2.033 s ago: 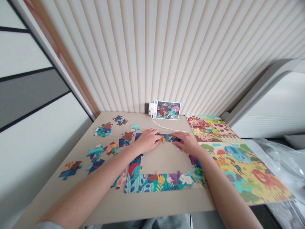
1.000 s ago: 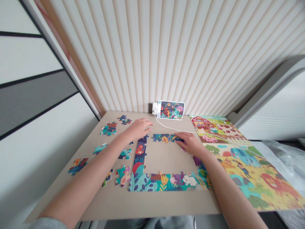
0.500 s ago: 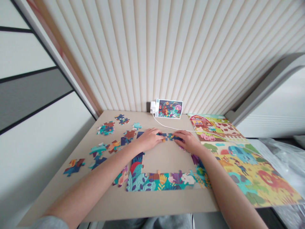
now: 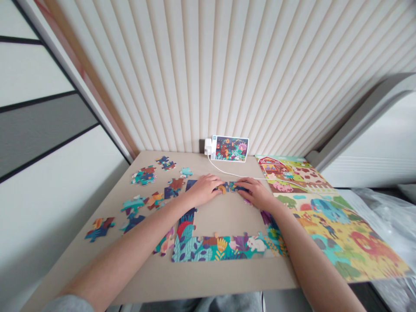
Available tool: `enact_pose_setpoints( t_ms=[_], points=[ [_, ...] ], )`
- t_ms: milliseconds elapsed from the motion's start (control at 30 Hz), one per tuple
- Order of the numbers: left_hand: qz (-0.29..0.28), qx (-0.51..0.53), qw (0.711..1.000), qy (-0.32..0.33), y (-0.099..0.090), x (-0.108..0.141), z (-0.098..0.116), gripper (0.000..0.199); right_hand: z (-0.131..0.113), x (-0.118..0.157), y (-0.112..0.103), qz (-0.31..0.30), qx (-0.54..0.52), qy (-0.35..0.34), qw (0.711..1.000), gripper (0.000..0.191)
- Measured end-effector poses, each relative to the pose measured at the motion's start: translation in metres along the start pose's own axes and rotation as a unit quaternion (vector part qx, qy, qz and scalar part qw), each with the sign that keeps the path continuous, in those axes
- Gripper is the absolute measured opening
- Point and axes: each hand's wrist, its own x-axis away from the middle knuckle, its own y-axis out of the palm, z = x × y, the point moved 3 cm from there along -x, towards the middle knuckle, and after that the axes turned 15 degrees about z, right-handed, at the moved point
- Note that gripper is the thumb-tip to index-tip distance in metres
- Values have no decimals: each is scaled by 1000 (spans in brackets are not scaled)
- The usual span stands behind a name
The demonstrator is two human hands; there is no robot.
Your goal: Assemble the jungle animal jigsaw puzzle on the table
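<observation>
A jigsaw frame (image 4: pixel 214 248) lies on the table, its bottom and side edges joined around a bare middle. At its top edge, my left hand (image 4: pixel 205 190) has its fingers on dark blue puzzle pieces (image 4: pixel 222 189), one with an orange patch. Just right of it, my right hand (image 4: pixel 257 192) rests its fingertips on a blue piece (image 4: pixel 232 186) of the same top edge. The fingers partly cover these pieces, so their joints are hard to see.
Loose pieces (image 4: pixel 144 175) lie scattered on the left of the table (image 4: pixel 156 281). At the back, a picture card (image 4: pixel 230 148) leans beside a white charger (image 4: pixel 208 146), whose cable runs right. Farm (image 4: pixel 292 174) and animal (image 4: pixel 338 236) puzzles lie at the right.
The orange patch by my left fingertips shows more clearly now, and the pieces there sit closer together. Both hands have hardly moved.
</observation>
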Motion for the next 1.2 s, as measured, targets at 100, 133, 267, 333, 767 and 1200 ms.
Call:
enact_pose_setpoints(
  t_ms=[100,133,267,333,767,1200],
  points=[
    [1,3,1000,-7,0,-1,0,34,1,0,0,0,-4,1,1000,36],
    [2,4,1000,-8,0,-1,0,34,1,0,0,-2,-2,-2,1000,36],
    [4,7,1000,-12,1,-2,1,34,1,1,1,-12,17,-12,1000,34],
    [3,11,1000,-12,2,-3,1,34,1,1,2,-16,29,-16,999,34],
    [13,5,1000,-13,5,-3,3,31,-10,-2,-2,-19,74,-26,997,33],
    [12,2,1000,-20,6,-3,0,34,-14,-6,2,6,25,16,1000,33]
  ],
)
